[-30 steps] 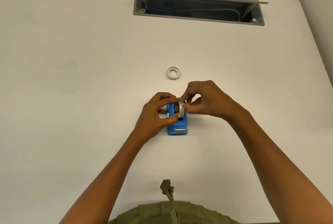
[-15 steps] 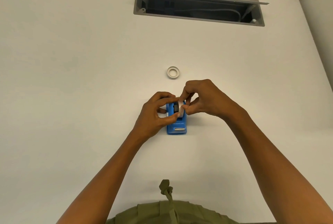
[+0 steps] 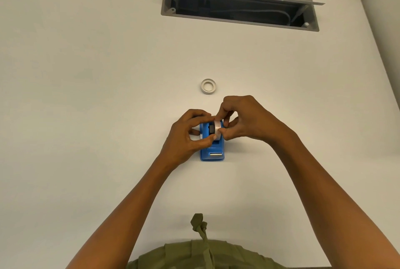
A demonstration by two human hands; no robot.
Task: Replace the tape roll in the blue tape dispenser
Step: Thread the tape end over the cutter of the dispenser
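Note:
The blue tape dispenser (image 3: 212, 151) stands on the white table (image 3: 86, 117), its metal cutter at the near end. Just above its far half I hold a clear tape roll (image 3: 217, 127) with a black hub on its left side. My left hand (image 3: 188, 136) pinches the roll from the left with thumb and fingers. My right hand (image 3: 244, 119) grips it from the right, fingertips on its rim. A second, white tape ring (image 3: 208, 86) lies flat on the table beyond my hands.
An open grey cable tray (image 3: 239, 6) with dark cables is set into the table at the far side. A partition wall rises along the right edge. My olive garment shows at the bottom.
Both hands stay on the roll above the dispenser; my right fingers have shifted slightly on its rim. The dispenser and white ring have not moved.

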